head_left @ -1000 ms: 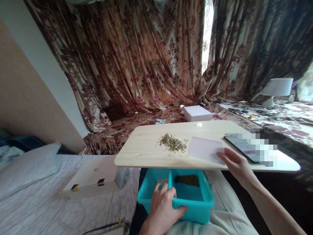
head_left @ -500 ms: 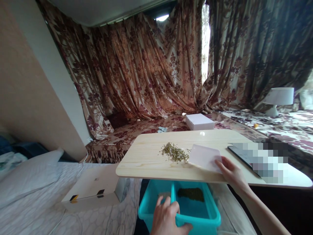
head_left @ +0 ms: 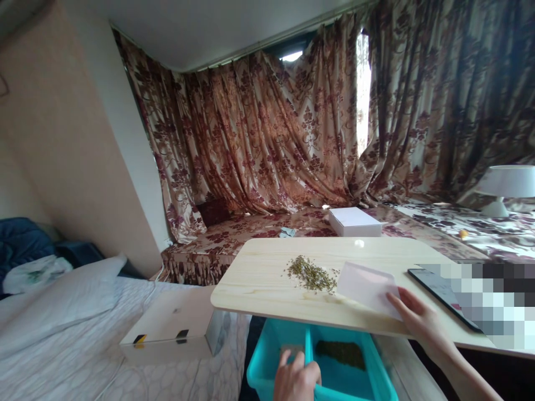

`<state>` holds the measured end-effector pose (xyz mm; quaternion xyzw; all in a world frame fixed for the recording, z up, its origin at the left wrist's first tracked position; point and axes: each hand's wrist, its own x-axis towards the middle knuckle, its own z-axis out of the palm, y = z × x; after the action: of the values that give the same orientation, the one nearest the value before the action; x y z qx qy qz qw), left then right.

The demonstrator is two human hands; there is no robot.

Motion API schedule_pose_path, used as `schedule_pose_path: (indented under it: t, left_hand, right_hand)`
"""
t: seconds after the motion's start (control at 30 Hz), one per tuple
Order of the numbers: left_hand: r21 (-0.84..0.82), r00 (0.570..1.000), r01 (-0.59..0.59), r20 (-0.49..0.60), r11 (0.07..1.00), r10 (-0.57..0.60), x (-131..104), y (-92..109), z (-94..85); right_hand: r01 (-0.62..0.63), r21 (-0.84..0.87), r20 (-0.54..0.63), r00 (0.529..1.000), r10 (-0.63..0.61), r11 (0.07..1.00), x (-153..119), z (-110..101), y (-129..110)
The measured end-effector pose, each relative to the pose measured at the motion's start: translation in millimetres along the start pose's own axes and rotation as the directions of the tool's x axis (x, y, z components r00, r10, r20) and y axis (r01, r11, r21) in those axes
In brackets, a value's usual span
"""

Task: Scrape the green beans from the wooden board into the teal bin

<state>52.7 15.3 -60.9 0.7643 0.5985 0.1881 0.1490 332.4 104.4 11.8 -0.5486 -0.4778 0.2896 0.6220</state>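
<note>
A translucent white sheet [head_left: 368, 284] lies on the light wooden table [head_left: 259, 278], its right end pinched by my right hand [head_left: 413, 312]. Against its left edge rests a loose pile of small green-brown pieces [head_left: 311, 275]. Below the table's front edge is a turquoise bin [head_left: 351, 384] with a divider; its right compartment holds a dark green mass [head_left: 340, 353]. My left hand [head_left: 296, 379] reaches over the bin's front, fingers bent into the left compartment by a pale item [head_left: 292, 350]. What its fingertips grip, if anything, is hidden.
A dark tablet-like device [head_left: 443, 298] lies on the table's right part, partly pixelated. The white box [head_left: 355, 221] stands behind the table. Another white box [head_left: 175, 326] is on the bed [head_left: 92, 334] at left. A white lamp [head_left: 505, 184] stands far right.
The view has shifted, so the scene sits lower and farther right. My left hand's thumb, spread before, is now drawn in near the bin's divider. My right hand still has the sheet.
</note>
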Motion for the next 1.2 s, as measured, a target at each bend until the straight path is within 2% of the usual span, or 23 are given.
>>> schedule_pose_path:
  t: [0.47,0.8,1.0,1.2]
  left_hand:
    - [-0.016,1.000,0.016,0.012,1.000,-0.016,-1,1,0.0]
    - [-0.024,0.997,0.083,0.007,0.996,-0.083,-3,6,0.0]
    - [-0.040,0.995,0.100,0.009,0.994,-0.100,-5,8,-3.4]
    - [-0.053,0.995,0.100,0.022,0.994,-0.099,-6,10,-7.1]
  right_hand:
    - [-0.074,-0.003,0.022,0.997,0.074,0.997,-3,2,-5]
    - [-0.067,0.044,-0.010,0.998,0.068,0.997,-2,6,-3]
    - [-0.144,-0.007,-0.052,0.988,0.143,0.990,-4,7,-6]
    - [-0.122,0.008,-0.024,0.992,0.122,0.992,-4,7,-7]
